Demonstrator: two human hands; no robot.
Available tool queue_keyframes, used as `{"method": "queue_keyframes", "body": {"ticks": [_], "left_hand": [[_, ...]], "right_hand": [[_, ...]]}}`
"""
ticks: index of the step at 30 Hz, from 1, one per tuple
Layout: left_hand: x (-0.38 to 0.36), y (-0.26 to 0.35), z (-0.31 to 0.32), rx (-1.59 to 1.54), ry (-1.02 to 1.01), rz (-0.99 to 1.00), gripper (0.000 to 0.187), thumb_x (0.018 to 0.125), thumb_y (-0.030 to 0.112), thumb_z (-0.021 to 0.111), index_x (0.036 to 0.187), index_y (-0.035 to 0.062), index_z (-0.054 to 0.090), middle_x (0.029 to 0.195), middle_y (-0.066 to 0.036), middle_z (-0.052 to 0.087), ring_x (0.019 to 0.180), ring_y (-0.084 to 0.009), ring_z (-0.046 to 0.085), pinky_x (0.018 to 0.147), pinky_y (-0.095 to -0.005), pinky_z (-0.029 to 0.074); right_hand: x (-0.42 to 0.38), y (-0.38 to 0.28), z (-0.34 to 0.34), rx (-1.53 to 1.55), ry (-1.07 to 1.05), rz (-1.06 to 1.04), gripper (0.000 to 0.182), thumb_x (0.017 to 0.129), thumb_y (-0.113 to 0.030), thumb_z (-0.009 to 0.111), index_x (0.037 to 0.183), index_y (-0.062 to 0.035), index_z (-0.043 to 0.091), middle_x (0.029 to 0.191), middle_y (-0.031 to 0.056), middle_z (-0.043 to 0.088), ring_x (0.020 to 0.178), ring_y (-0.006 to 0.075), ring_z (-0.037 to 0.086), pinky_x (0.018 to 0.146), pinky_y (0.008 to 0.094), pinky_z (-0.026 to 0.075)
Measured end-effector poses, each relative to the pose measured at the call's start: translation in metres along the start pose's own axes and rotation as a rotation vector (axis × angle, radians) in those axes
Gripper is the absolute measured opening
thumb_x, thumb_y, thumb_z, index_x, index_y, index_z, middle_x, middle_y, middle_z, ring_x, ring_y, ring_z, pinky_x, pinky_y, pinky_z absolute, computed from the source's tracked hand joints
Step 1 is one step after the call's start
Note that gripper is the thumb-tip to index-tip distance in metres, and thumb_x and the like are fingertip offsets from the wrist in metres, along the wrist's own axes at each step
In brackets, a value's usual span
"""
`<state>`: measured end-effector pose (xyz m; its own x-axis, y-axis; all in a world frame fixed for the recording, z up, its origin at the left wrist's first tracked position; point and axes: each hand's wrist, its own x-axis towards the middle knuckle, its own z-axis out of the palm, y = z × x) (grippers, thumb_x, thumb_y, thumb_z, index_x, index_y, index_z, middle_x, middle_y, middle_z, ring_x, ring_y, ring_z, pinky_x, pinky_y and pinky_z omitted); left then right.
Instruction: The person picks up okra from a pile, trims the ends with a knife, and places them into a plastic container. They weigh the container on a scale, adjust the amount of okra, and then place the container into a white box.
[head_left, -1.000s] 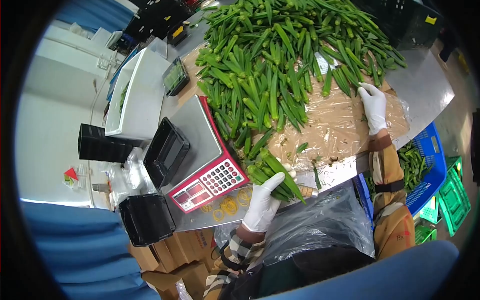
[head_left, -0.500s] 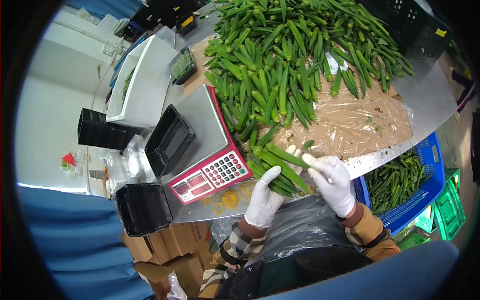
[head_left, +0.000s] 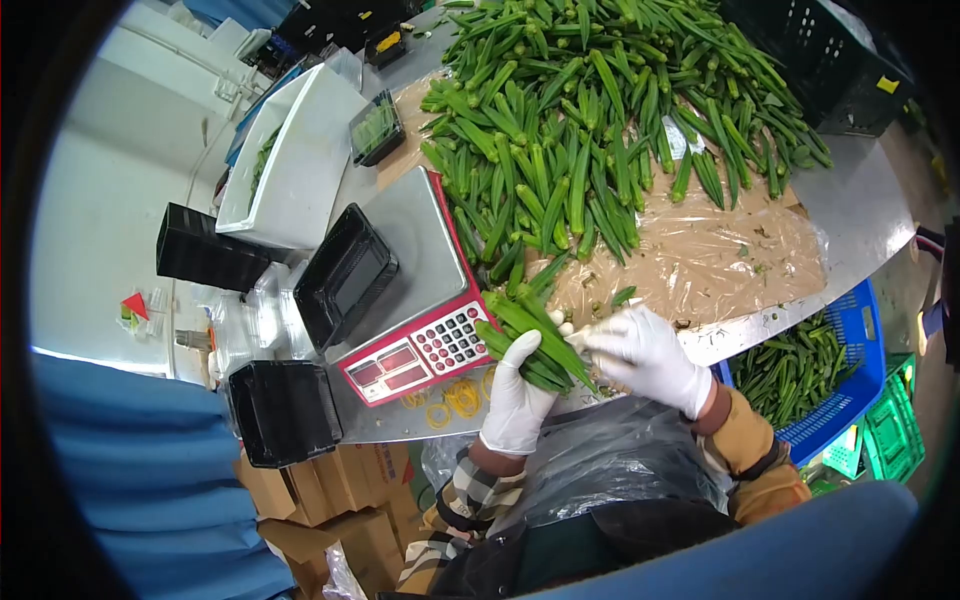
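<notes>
Gripping a bunch of okra pods near the table's front edge, the left hand in a white glove is closing its fingers around the lower part of the bunch, thumb lying across the pods. At the bunch's three o'clock side, the right hand, also gloved, is touching the pods with its fingers drawn together at their tips; whether it is pinching a single pod cannot be told. At ten o'clock from the bunch, a red scale with a keypad is carrying an open black tray on its platform. Yellow rubber bands are lying on the steel table just below the scale, at seven o'clock from the bunch. A large heap of loose okra is spreading over plastic sheeting at twelve o'clock. A blue crate holding more okra is sitting beyond the table edge at three o'clock, and another black tray is resting at eight o'clock.
</notes>
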<state>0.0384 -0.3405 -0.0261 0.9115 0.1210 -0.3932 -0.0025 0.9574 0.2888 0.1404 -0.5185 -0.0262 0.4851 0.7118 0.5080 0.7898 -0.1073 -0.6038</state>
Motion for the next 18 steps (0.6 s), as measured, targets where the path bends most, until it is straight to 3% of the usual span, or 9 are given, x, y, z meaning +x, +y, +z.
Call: {"method": "queue_keyframes", "body": {"ticks": [1,4,7,12,13,16,17,18], "left_hand": [[0.000,0.001,-0.003,-0.008,0.001,0.039,0.044,0.092,0.005,0.059,0.135,-0.0006,0.048,0.122,-0.015,0.061,0.114,-0.0286,0.061,0.109,-0.0507,0.045],[-0.003,0.002,0.002,-0.036,0.020,0.080,0.050,0.090,0.001,0.060,0.138,0.0052,0.046,0.123,-0.014,0.061,0.116,-0.0285,0.060,0.111,-0.0524,0.042],[-0.006,0.000,0.006,0.007,0.040,0.065,0.052,0.089,0.001,0.061,0.139,0.0059,0.046,0.125,-0.013,0.060,0.116,-0.0284,0.059,0.113,-0.0521,0.040],[-0.012,-0.003,0.005,0.035,0.079,0.048,0.053,0.090,0.000,0.060,0.140,0.0056,0.044,0.125,-0.013,0.060,0.118,-0.0289,0.058,0.112,-0.0521,0.041],[-0.014,-0.001,0.005,0.027,0.077,0.045,0.052,0.090,-0.001,0.060,0.139,0.0054,0.044,0.125,-0.013,0.060,0.118,-0.0288,0.059,0.112,-0.0518,0.042],[-0.016,0.003,0.005,0.072,0.051,0.066,0.053,0.090,-0.002,0.061,0.139,0.0042,0.044,0.124,-0.013,0.060,0.118,-0.0282,0.059,0.111,-0.0513,0.043],[-0.017,0.003,0.004,0.095,0.043,0.075,0.053,0.089,-0.003,0.061,0.139,0.0038,0.044,0.124,-0.013,0.060,0.117,-0.0279,0.059,0.110,-0.0511,0.044],[-0.018,0.002,0.003,0.124,0.045,0.065,0.054,0.088,-0.002,0.062,0.139,0.0039,0.044,0.123,-0.013,0.060,0.117,-0.0279,0.059,0.111,-0.0508,0.043]], "right_hand": [[0.007,0.010,-0.004,-0.023,-0.105,0.058,0.031,0.079,-0.013,0.072,0.111,-0.0130,0.068,0.091,0.0064,0.064,0.084,0.0275,0.062,0.074,0.0399,0.049],[0.041,0.049,0.010,-0.255,0.073,0.295,0.039,0.083,-0.019,0.070,0.121,-0.0120,0.064,0.088,0.0087,0.062,0.082,0.0270,0.063,0.071,0.0393,0.050],[0.082,0.077,0.030,-0.516,0.092,0.504,0.063,0.082,-0.026,0.073,0.139,-0.0131,0.050,0.090,0.0109,0.063,0.081,0.0319,0.063,0.072,0.0405,0.052],[0.111,0.090,0.041,-0.568,0.029,0.736,0.085,0.078,-0.034,0.078,0.148,-0.0099,0.038,0.093,0.0122,0.064,0.079,0.0321,0.065,0.073,0.0417,0.053],[0.109,0.093,0.038,-0.362,0.109,0.800,0.082,0.079,-0.032,0.076,0.147,-0.0066,0.039,0.097,0.0158,0.066,0.081,0.0321,0.066,0.074,0.0399,0.053],[0.084,0.098,0.028,0.489,0.551,0.699,0.046,0.090,-0.018,0.065,0.132,-0.0010,0.055,0.098,0.0082,0.069,0.082,0.0172,0.065,0.070,0.0271,0.051],[0.073,0.096,0.018,0.846,0.592,0.767,0.034,0.092,-0.010,0.061,0.124,0.0017,0.059,0.097,0.0039,0.069,0.075,0.0083,0.060,0.062,0.0230,0.048],[0.066,0.079,-0.004,0.915,0.531,0.862,0.033,0.094,-0.011,0.059,0.124,0.0019,0.058,0.097,0.0052,0.070,0.068,0.0064,0.057,0.058,0.0196,0.043]]}}
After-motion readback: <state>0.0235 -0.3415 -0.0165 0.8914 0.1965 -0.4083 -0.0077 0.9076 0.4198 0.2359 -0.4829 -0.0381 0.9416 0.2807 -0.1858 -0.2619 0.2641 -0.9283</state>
